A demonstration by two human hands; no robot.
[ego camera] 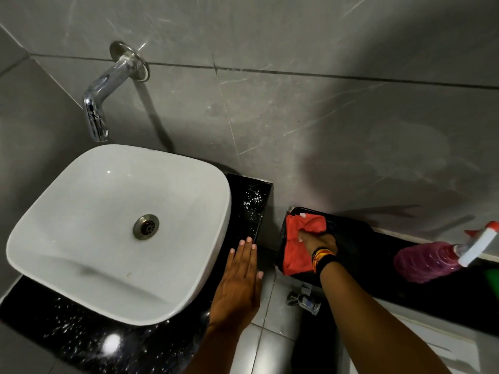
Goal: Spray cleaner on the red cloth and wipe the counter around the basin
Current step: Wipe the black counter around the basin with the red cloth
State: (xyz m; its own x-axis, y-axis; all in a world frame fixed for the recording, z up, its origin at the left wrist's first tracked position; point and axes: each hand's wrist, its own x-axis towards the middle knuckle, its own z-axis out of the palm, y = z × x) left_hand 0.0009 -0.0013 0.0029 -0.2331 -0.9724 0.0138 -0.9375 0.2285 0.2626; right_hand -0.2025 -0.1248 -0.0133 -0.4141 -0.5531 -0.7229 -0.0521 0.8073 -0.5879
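A white square basin [89, 201] sits on a black counter [81, 338] speckled with white droplets, also on the strip to the basin's right. My left hand [239, 282] lies flat, fingers together, on the counter's right edge beside the basin. My right hand [318, 242] presses the red cloth [295, 245] onto a lower black ledge [356, 238] to the right, apart from the basin counter. A spray bottle of pink cleaner [429, 261] with a white and red trigger head lies on its side on that ledge, to the right of my right hand.
A chrome spout [101, 103] juts from the grey tiled wall above the basin. Between counter and ledge is a gap down to the pale tiled floor, with a chrome valve [305, 300] below. A green object [491, 279] shows at the right edge.
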